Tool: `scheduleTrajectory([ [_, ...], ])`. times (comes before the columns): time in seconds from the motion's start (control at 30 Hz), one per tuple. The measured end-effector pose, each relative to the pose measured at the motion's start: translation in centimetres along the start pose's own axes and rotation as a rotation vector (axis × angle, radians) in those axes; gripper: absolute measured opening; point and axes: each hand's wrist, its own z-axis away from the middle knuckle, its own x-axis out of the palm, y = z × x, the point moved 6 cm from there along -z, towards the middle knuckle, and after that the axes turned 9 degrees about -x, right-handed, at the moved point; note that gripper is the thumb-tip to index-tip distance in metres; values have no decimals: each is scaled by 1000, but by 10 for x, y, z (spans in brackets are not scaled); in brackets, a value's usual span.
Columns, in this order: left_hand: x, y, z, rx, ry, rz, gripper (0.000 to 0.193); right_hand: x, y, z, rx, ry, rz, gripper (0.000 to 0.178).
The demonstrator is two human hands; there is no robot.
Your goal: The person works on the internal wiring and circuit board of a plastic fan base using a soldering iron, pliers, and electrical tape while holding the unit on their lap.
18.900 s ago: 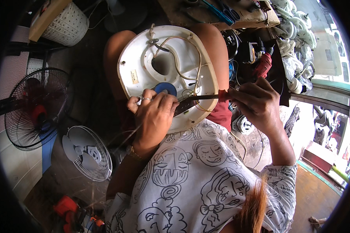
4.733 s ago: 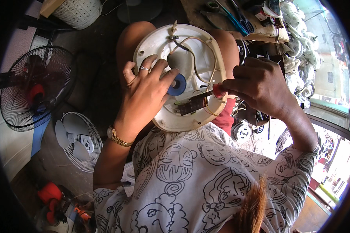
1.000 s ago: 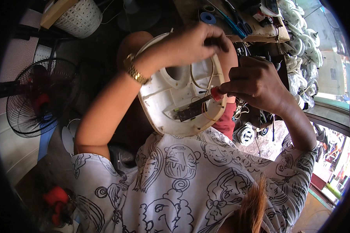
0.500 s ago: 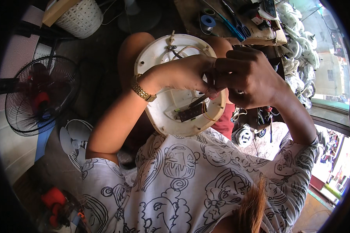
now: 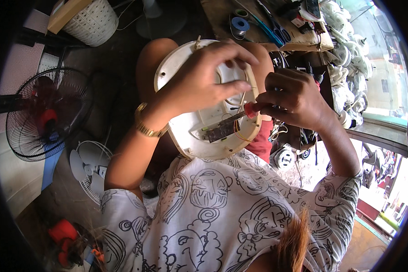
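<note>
A white rounded fan base, hollow side up, rests on my lap. Inside its near part sits a dark switch strip with thin yellow and red wires running from its right end. My right hand is closed on a screwdriver with a red handle. The screwdriver's shaft slants left and down to just above the switch strip; whether the tip touches is unclear. Over the base's upper middle hovers my left hand, fingers apart and holding nothing visible. It hides part of the base's inside.
On a wooden bench at the far right lie a blue solder spool, scissors and blue-handled tools. White fan parts are piled beyond. At left stand a black fan and a white fan. A white basket is behind.
My left hand has come away from my right hand and opened, moving up and left. My right hand has shifted slightly lower and right, and the screwdriver's red handle now shows more.
</note>
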Motion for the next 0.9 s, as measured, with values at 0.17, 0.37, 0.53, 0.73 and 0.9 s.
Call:
scheduleTrajectory([
  [0.17, -24, 1, 43, -197, 202, -156, 14, -6, 5, 31, 177, 114, -102, 24],
  [0.37, 24, -16, 91, -408, -42, -456, 15, -25, 12, 88, 405, 263, -223, 26],
  [0.53, 36, -22, 94, -488, -71, -503, 20, -19, 11, 127, 604, 398, -210, 28],
  [0.73, 10, 22, 40, -45, 87, -370, 30, -29, 9, 101, 538, 314, -131, 29],
  [0.9, 33, 23, -13, -344, -348, -39, 41, -61, 2, 6, 185, 191, -144, 41],
])
